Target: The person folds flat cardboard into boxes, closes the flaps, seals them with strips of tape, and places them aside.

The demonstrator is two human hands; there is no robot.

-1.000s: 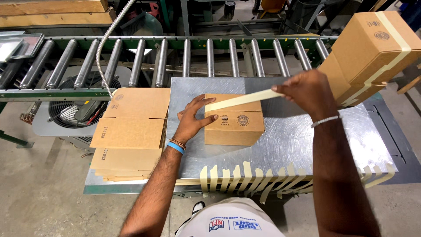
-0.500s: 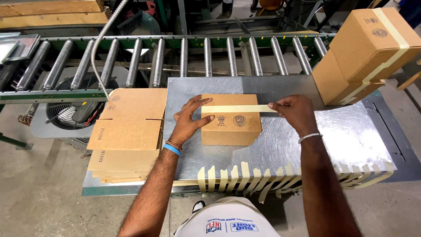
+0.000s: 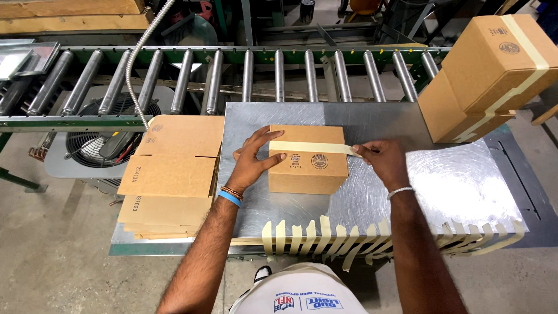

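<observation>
A small brown cardboard box (image 3: 311, 168) sits on a shiny metal table (image 3: 442, 180). A pale tape strip (image 3: 311, 147) runs across the box's top seam. My left hand (image 3: 254, 156) rests flat on the box's left side, thumb pressing the strip's left end. My right hand (image 3: 382, 161) pinches the strip's right end just past the box's right edge. A blue band and a bead bracelet sit on my left wrist, a silver bracelet on my right.
Several cut tape strips (image 3: 349, 238) hang along the table's near edge. A stack of flat cartons (image 3: 174, 174) lies at the left. Taped boxes (image 3: 494, 70) stand at the right. A roller conveyor (image 3: 250, 75) runs behind, with a fan (image 3: 110, 139) underneath.
My right hand brought the tape strip down from above the box and laid it across the top. My left hand slid onto the strip's left end.
</observation>
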